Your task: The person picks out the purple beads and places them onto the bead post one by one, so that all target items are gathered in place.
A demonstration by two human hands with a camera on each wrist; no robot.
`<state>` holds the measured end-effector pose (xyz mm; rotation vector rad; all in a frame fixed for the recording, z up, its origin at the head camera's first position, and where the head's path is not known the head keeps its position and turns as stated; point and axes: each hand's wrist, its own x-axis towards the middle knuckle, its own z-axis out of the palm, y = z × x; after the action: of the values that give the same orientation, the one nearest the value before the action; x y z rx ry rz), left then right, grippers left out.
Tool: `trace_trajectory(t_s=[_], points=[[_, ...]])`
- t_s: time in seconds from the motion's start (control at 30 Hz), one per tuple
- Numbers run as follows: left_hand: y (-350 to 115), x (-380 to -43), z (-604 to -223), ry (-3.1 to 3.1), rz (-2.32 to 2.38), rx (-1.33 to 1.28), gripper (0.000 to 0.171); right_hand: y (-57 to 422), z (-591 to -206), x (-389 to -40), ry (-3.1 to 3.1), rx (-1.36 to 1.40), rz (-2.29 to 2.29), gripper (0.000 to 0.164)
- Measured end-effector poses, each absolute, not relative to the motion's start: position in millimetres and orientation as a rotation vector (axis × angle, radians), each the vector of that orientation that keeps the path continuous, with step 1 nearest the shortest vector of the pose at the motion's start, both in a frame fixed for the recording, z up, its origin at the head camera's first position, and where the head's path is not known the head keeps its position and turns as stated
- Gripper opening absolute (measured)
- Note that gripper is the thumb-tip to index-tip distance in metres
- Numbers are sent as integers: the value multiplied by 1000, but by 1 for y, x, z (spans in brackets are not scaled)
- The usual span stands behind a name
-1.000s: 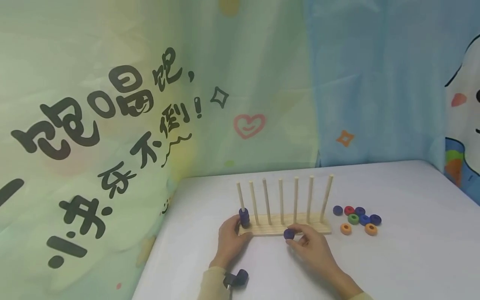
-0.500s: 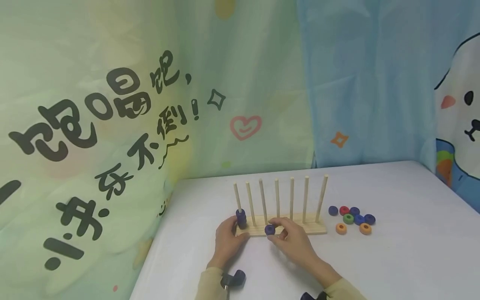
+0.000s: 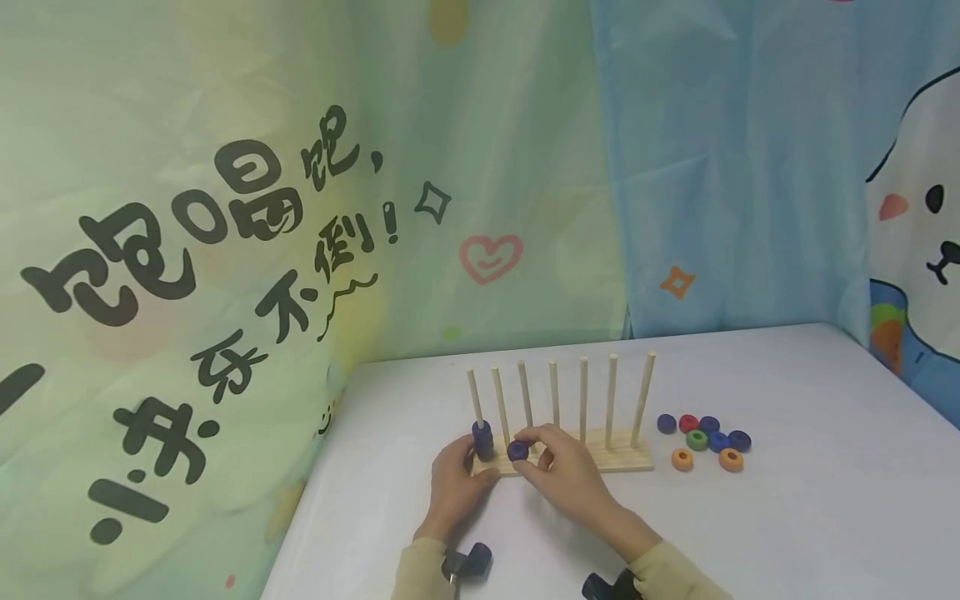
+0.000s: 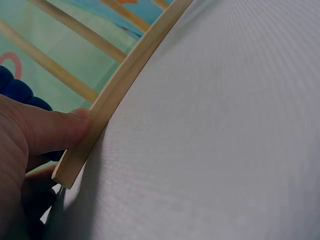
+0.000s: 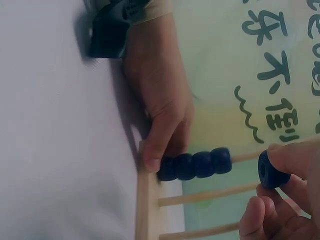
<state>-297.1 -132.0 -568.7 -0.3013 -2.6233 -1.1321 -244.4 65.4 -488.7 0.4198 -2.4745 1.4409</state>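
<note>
In the head view, the left hand (image 3: 454, 485) grips the left end of the wooden peg rack (image 3: 626, 460), and the right hand (image 3: 567, 477) pinches a dark blue bead (image 3: 517, 451) before the pegs, with loose coloured beads (image 3: 702, 442) lying to the right on the white table (image 3: 787, 517). The left wrist view shows the thumb (image 4: 65, 129) against the rack's front edge. In the right wrist view, four stacked blue beads (image 5: 195, 166) sit on the end peg, apart from the pinched one.

left hand (image 3: 459, 483): bare
right hand (image 3: 567, 477): bare
left sleeve (image 3: 417, 571): long, plain, pale yellow
right sleeve (image 3: 675, 573): matching pale yellow
left wrist camera (image 3: 476, 560): dark, blocky, rounded at one end
right wrist camera (image 3: 606, 587): dark, partly cut off below
</note>
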Motion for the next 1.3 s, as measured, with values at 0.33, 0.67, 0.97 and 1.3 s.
trace_trajectory(t_s=[0.33,0.67,0.97,1.3], points=[[-132,-298,-569,-2596,-1108,-308,53,55,-469,-248,-2432,521,1362,35],[-132,-298,-572,-2610,-1135,-279,56,49,-445,-255,-2344,598,1333,34],[-131,-299,-571,-2625,-1138,-265,55,44,-419,-262,-2274,637,1320,39],[-130,-298,-570,-2626,-1134,-261,53,38,-402,-272,-2230,653,1306,31]])
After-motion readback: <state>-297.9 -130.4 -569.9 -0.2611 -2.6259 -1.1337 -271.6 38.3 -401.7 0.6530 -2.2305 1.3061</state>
